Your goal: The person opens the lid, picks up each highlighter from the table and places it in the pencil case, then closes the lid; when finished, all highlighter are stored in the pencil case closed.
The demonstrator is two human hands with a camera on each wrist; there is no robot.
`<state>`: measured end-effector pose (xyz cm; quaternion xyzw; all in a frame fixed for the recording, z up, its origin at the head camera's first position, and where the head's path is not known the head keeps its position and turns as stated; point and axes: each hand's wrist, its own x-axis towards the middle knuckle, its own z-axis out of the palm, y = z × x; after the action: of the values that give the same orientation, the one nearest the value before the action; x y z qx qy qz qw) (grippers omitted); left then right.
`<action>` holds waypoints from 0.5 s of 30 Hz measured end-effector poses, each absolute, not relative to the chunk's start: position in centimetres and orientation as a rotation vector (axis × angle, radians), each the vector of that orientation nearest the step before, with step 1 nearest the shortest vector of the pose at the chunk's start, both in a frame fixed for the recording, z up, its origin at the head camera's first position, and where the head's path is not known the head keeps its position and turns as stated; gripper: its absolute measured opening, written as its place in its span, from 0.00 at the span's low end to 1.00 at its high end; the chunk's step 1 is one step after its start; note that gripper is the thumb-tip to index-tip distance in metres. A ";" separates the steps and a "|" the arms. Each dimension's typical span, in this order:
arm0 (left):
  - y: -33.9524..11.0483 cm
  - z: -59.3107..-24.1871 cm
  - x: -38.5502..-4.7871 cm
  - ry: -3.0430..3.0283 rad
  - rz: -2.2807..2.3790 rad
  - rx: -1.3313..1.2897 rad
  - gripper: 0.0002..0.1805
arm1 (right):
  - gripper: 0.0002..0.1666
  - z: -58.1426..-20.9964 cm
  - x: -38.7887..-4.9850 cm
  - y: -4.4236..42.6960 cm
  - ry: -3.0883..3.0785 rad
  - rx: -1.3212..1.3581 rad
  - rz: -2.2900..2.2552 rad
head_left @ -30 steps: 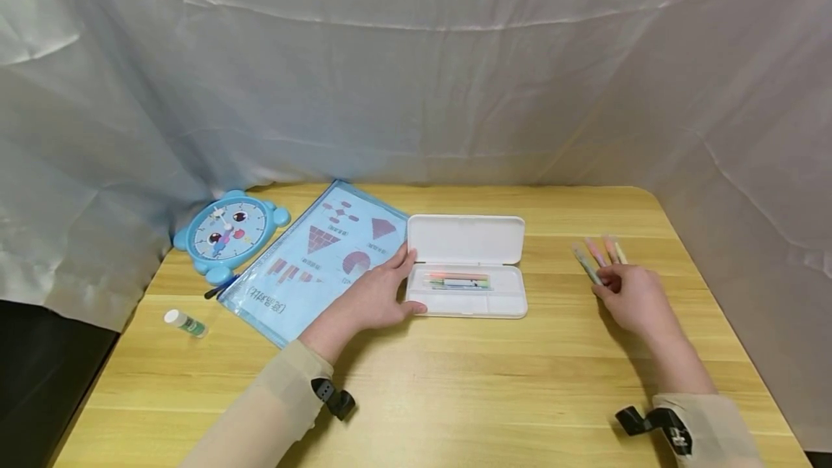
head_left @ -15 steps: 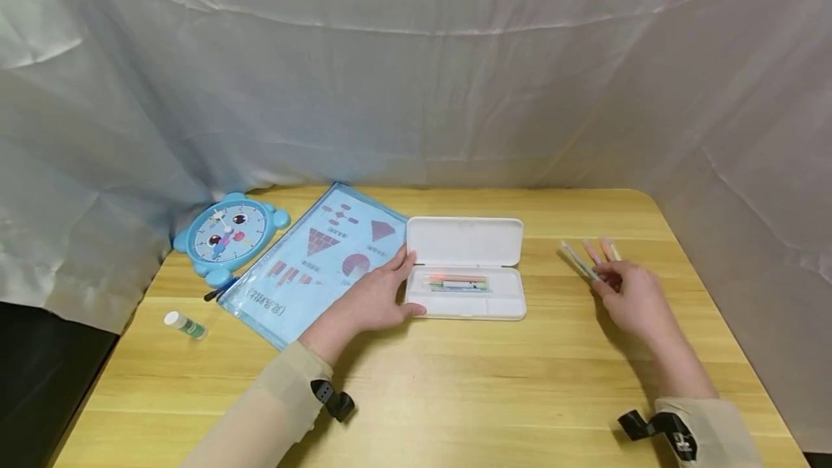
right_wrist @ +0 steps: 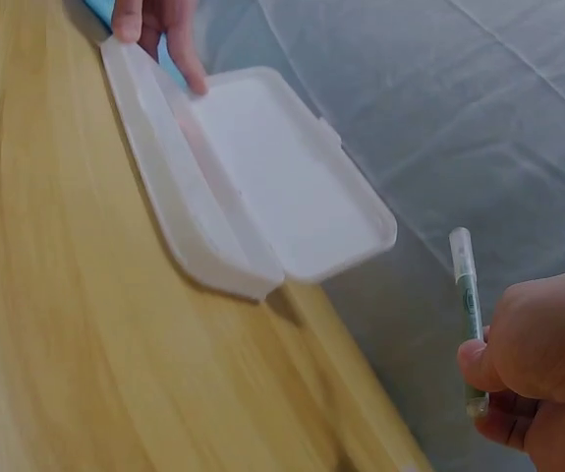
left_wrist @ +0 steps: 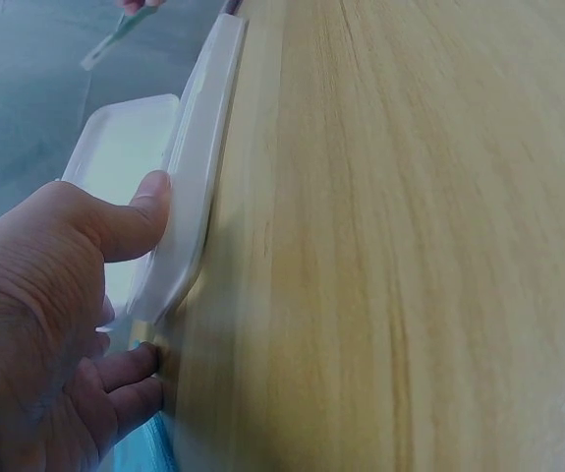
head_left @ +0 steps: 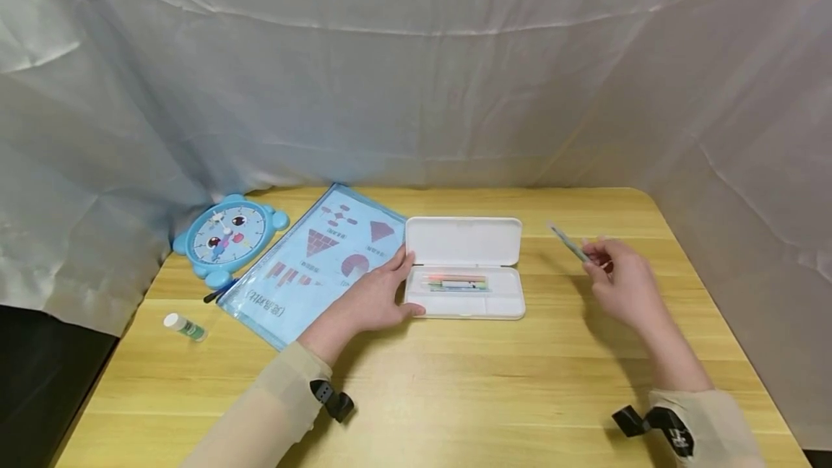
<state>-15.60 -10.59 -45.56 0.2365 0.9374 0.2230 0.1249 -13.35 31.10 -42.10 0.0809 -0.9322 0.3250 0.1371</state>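
A white pencil case (head_left: 505, 305) lies open on the table, its lid (head_left: 464, 240) tilted back. Several slim colored pens (head_left: 458, 282) rest in its rear compartment. My left hand (head_left: 373, 298) grips the case's left end, thumb at the front edge and index finger by the lid; in the left wrist view the thumb (left_wrist: 149, 202) presses the case's side. Right of the case, my right hand (head_left: 624, 284) pinches a green pen (head_left: 569, 243) with a clear cap, raised above the table. In the right wrist view, this pen (right_wrist: 467, 285) points upward from between thumb and fingers.
A blue zip folder (head_left: 305, 266) with printed charts lies left of the case, partly under my left hand. Farther left are a blue toy clock (head_left: 227, 233), a dark pen (head_left: 219, 290) and a glue stick (head_left: 185, 326). A grey curtain (head_left: 416, 92) hangs behind the table.
My right hand has lifted the green pen up and slightly left. The pink, orange and yellow pens seen beside it before are no longer visible. My left hand and the case have stayed put.
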 end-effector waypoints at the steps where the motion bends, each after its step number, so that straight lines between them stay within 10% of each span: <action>1: -10.6 -45.6 -15.6 2.731 0.654 0.690 0.59 | 0.11 -41.9 -13.4 30.8 -2.692 0.238 0.940; 15: -10.6 -45.6 -15.6 2.731 0.645 0.692 0.60 | 0.12 -40.4 -14.7 25.4 -2.587 0.559 0.902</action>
<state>-15.60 -10.64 -45.60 0.2374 0.9375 0.2215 0.1255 -14.72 25.42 -40.38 0.1969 -0.9114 0.3178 0.1718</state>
